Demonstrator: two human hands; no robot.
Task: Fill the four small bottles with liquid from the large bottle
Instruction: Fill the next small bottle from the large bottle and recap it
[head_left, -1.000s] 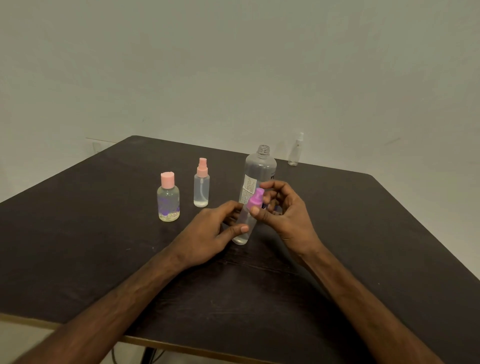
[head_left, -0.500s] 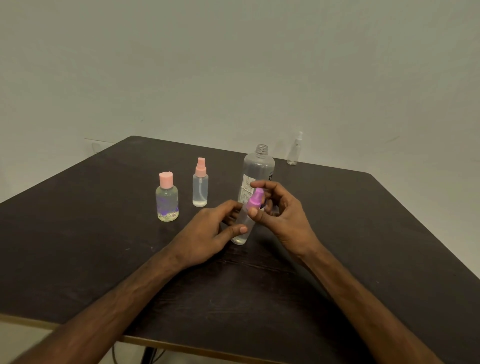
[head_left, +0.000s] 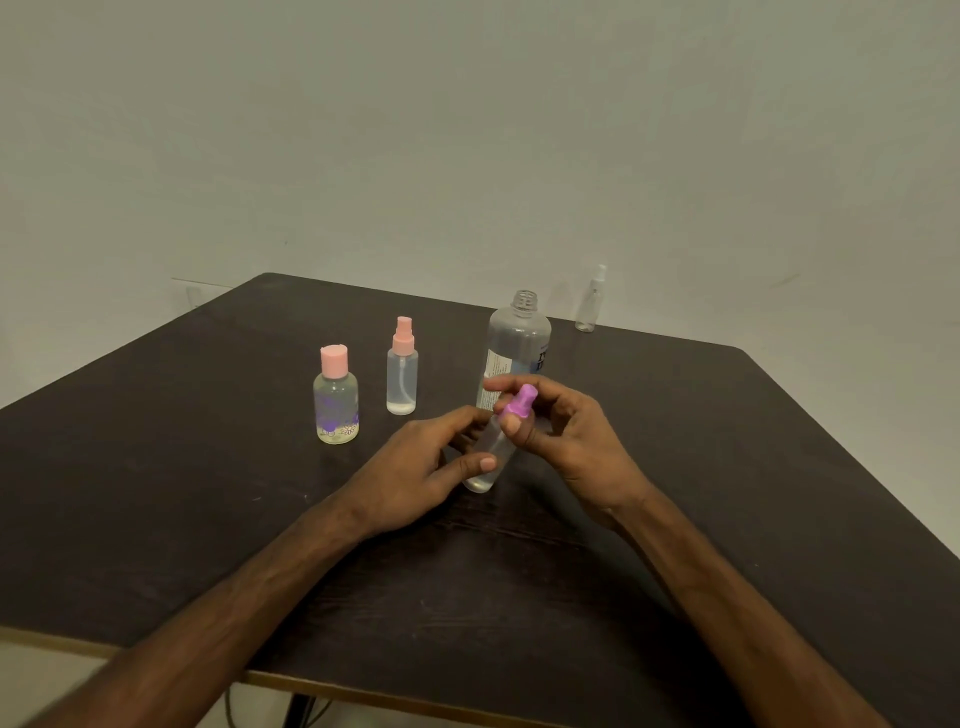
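Nearest the camera, two bare forearms (head_left: 270, 587), coming in from the lower edge and stretched over the dark table (head_left: 156, 467). Above the middle of the table, both hands closed on one small bottle (head_left: 488, 460) of clear plastic. Left hand (head_left: 421, 467) curled round the clear body, thumb laid across the near side, the other fingers behind it. Right hand (head_left: 571, 441) pinching the purple spray cap (head_left: 519, 405) on the top of that bottle, thumb in front and bent fingers over the back. Small bottle tilted, top leaning away and to the right, base low and close to the table; not possible to tell if touching the surface. Clear liquid visible at the base.

Further on and to the left, a round bottle (head_left: 336, 405) with a pink flip cap and a purple flower print, upright, well filled with pale liquid. Beside it on the right and a little behind, a slim spray bottle (head_left: 402, 384) with a pink head, upright, with liquid only in the lower part.

Just behind the hands, the large bottle (head_left: 519, 343), upright, neck open, label (head_left: 493, 374) partly covered by the right fingers.

At the far edge of the table, well apart from the rest, a clear spray bottle (head_left: 591, 306), upright, too small to judge the filling. Beyond that, a plain pale wall (head_left: 467, 130).
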